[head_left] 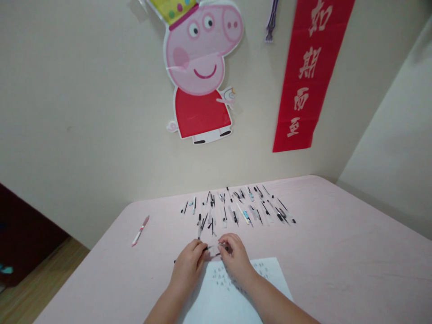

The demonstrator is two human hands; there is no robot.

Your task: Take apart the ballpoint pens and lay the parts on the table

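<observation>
The left hand (189,263) curls with thumb and fingertips pinching what looks like a dark pen piece (205,248), while the right hand (236,257), facing it at three o'clock, pinches a slim pen piece (222,244); the fingers hide most of both. Between the two sets of fingertips is a pale piece (213,250), and whether either hand touches it I cannot tell. These parts should be very light, stiff and smooth, apt to roll or slip, and the thinnest might bend if squeezed hard; a fingertip pinch around the middle of each barrel seems surest. From the hands, two rows of pen parts (235,217) spread from twelve to one o'clock, a pink-and-white pen (140,231) lies apart toward ten, and the written paper (232,307) sits just beneath, toward six, on the pink tabletop (337,261).
</observation>
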